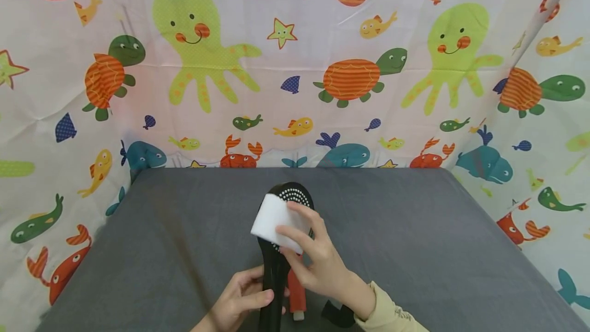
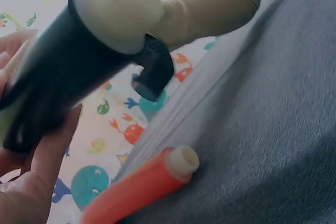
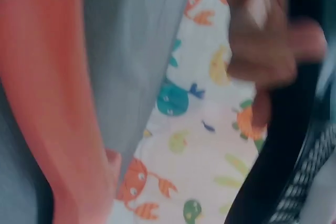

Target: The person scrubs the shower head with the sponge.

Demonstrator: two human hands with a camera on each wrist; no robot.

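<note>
Watching from nearby, head view first. Black handset (image 1: 273, 270) runs from the bottom edge to mid-frame, dotted head uppermost. Left grip (image 1: 244, 296) curled round its handle, lower middle; right grip (image 1: 318, 255) pinching a white pad (image 1: 273, 219) over the dots. Pad contact or mere overlap: can't tell. Risk, as I judge it: a push near the head's rim could twist the handle within the left grip, since the hold sits well below. A light fingertip pinch might also let the pad bunch or slip.

Orange-red tube (image 1: 296, 291) just beside the handle, lower middle; looks round, might roll over the grey surface (image 1: 415, 250) if a knuckle knocks it. Loose sleeve (image 1: 392, 306), lower right, near a small black piece (image 1: 338, 315); the cuff could snag it.

Left wrist view: handle large at left, fingers beneath it; pale round piece (image 2: 118, 11) at upper left, by its end. Whether fixed there, unclear. If loose, tilting could free it.

Right wrist view: blurred. Tube fills the left side, dark handle the right; low clearance could mean a bump. Right grip's pinch not readable here.
</note>
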